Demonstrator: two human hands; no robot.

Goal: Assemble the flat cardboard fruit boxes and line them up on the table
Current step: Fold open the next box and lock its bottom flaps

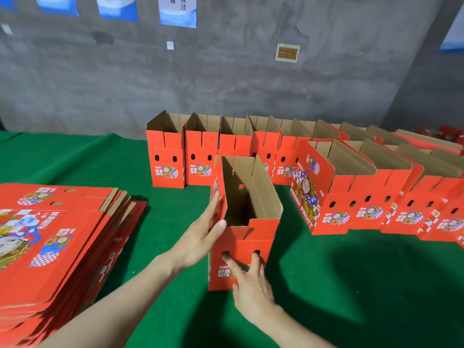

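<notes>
An assembled red fruit box (261, 237) stands upright and open-topped on the green table (351, 285), in the middle. My left hand (200, 237) lies flat against its left wall, fingers straight, thumb at the front corner. My right hand (251, 285) presses its straight fingers on the box's front face, fingertips at the two oval holes. A thick stack of flat red boxes (57, 237) lies at the left.
A row of assembled boxes (200, 151) runs along the back by the grey wall. A second row (364, 194) stands at the right, nearer to me, beginning just right of the box under my hands. The left far part of the table shows bare green cloth.
</notes>
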